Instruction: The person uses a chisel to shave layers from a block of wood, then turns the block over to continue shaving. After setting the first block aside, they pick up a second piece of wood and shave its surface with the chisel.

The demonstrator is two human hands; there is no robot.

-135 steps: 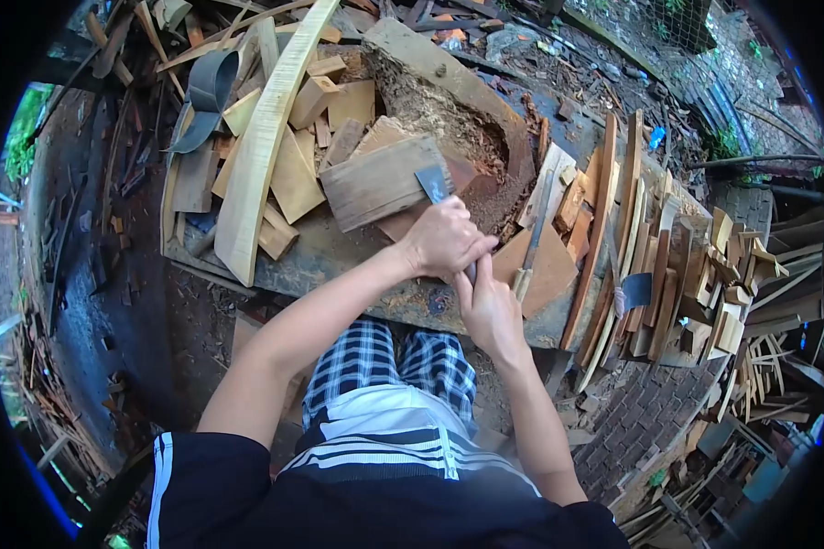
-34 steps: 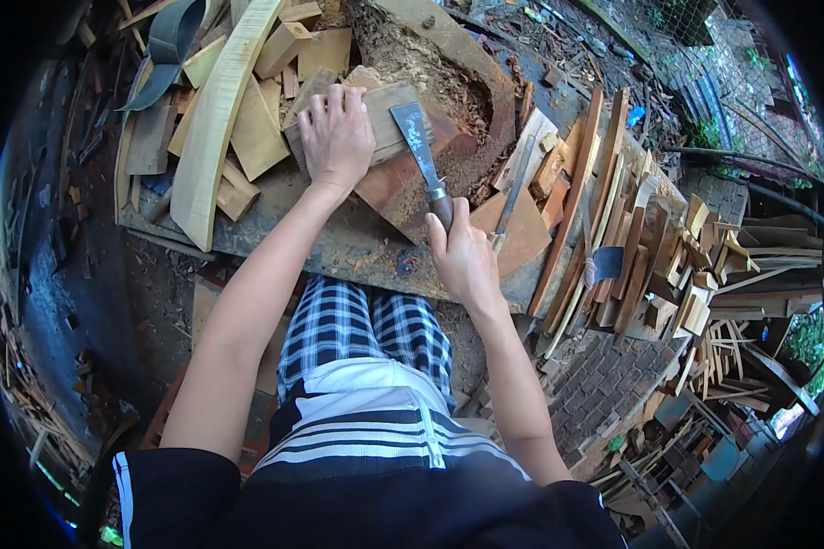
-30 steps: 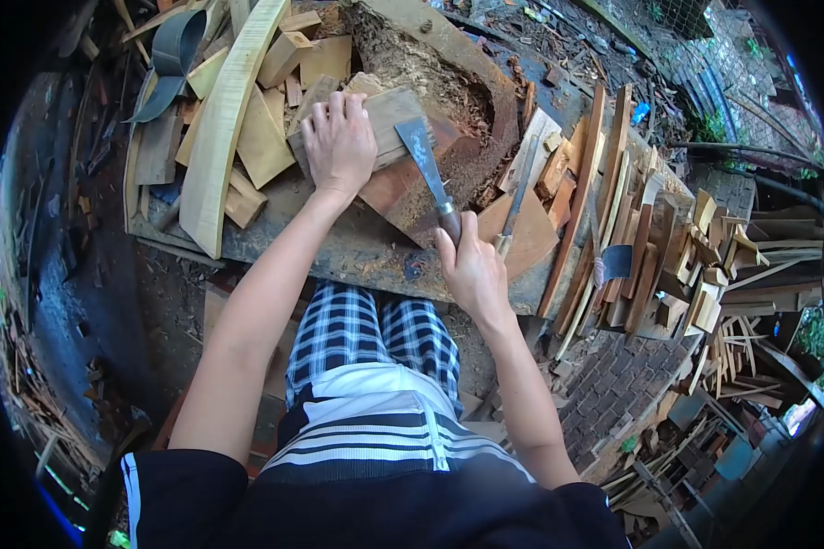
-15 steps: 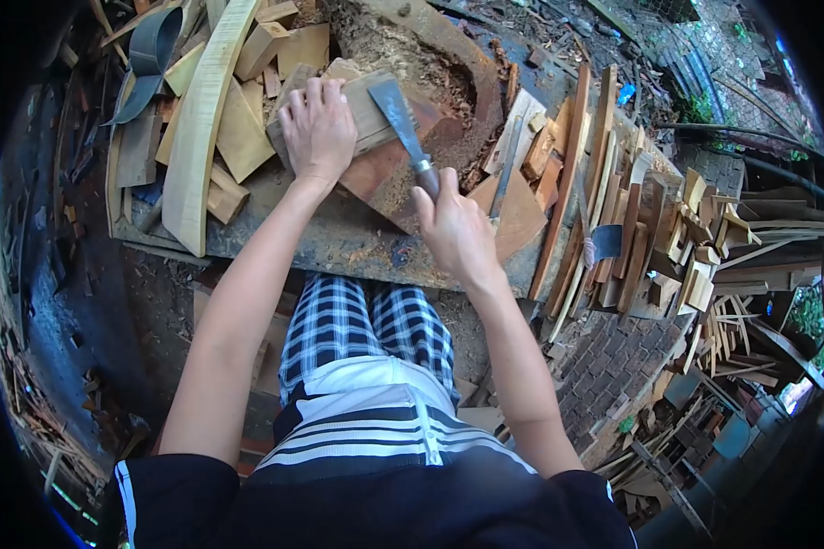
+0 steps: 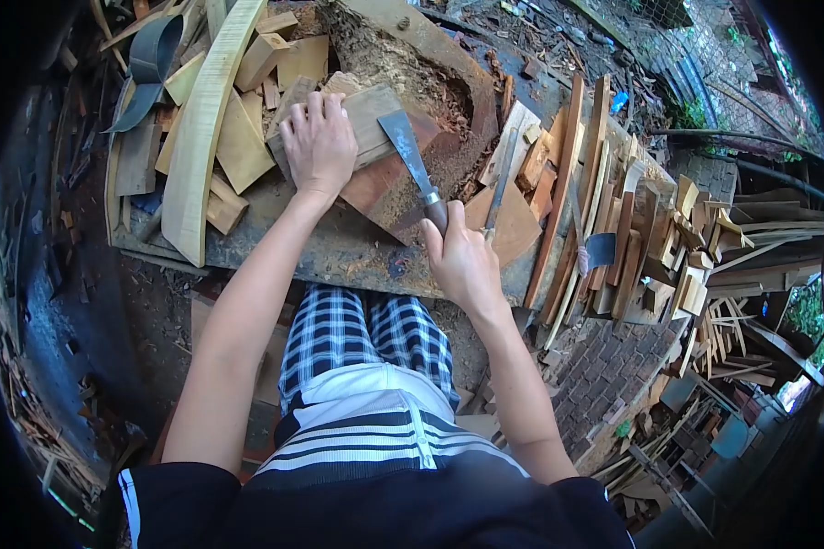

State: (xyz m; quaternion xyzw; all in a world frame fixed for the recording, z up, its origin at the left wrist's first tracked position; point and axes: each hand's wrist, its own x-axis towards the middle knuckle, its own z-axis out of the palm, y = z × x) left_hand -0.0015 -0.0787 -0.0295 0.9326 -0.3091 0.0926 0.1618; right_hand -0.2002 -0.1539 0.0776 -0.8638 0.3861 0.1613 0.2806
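Observation:
My left hand [image 5: 319, 145] presses down on a greyish wooden block [image 5: 369, 126], fingers bent over its left part. In my right hand [image 5: 465, 261] is the dark handle of a long tool with a flat metal blade [image 5: 406, 146]. The blade points up and left, its wide end close to the right end of the block. Beneath the block lies a reddish-brown wood slab [image 5: 384, 192] strewn with sawdust. Whether the blade touches the block I cannot tell.
A long curved pale board [image 5: 206, 137] and several wood offcuts [image 5: 247, 151] lie on the left. Right of my right hand are a thin metal tool [image 5: 501, 183], long wood strips [image 5: 558, 192] and a dark-bladed tool [image 5: 600, 250]. The worktable edge [image 5: 339, 274] runs before my legs.
My right hand has moved slightly right and down with the tool, and the blade has shifted away from the block's top. My left hand stays on the block.

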